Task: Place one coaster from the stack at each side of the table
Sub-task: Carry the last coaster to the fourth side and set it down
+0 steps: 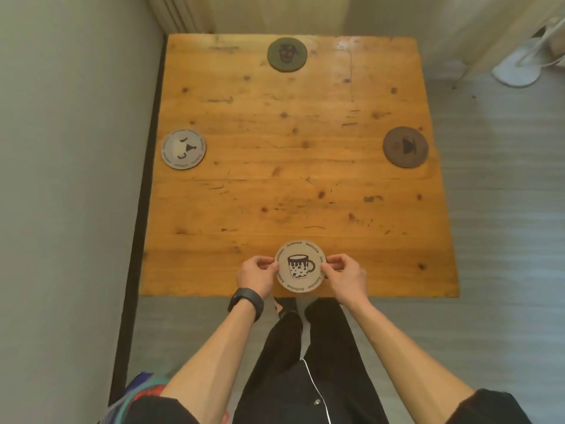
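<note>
Both hands pinch one beige coaster at the near edge of the table.

The wooden table carries four round coasters, one at the middle of each edge. Left hand grips the beige coaster's left rim, right hand its right rim, fingers closed on it; whether it lies flat on the wood cannot be told. It bears a mug drawing. Brown coaster: right edge. Grey coaster: left edge, overhanging slightly. Green coaster: far edge. A black band sits on the left wrist.
</note>
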`<state>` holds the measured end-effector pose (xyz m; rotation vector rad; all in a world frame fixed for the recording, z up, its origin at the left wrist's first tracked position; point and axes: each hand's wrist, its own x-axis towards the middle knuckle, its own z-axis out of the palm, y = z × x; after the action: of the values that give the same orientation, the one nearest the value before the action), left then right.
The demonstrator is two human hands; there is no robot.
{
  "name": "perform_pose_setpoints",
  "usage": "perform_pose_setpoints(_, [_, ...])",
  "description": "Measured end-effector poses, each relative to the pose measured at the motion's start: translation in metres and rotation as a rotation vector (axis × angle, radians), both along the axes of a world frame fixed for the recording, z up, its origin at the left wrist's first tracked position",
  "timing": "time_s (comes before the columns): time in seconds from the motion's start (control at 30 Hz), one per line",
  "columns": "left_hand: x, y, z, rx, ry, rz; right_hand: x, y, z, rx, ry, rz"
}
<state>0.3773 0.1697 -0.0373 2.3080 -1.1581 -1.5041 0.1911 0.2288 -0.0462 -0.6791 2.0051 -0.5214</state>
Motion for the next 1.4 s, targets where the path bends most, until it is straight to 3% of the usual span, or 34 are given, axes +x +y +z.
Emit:
perform_pose_setpoints(0.17, [-0.006,-0.006,-0.017,-0.021,-0.025,0.028,0.001,-0.008,-0.022,0.010,0.009,-0.012])
perform_pose_setpoints(0.93, [0.002,-0.014,-0.032,-0.114,-0.282,-0.293,0.017,-0.010,-0.039,0.078,0.117,0.004])
perform_pose_setpoints(1.2, [0.000,-0.009,-0.043,-0.354,-0.498,-0.656,0.012,-0.006,-0.042,-0.060,0.275,0.243])
perform_pose_setpoints(1.4, [0.005,-0.013,-0.040,-0.293,-0.494,-0.811,0.007,-0.004,-0.036,-0.078,0.354,0.479])
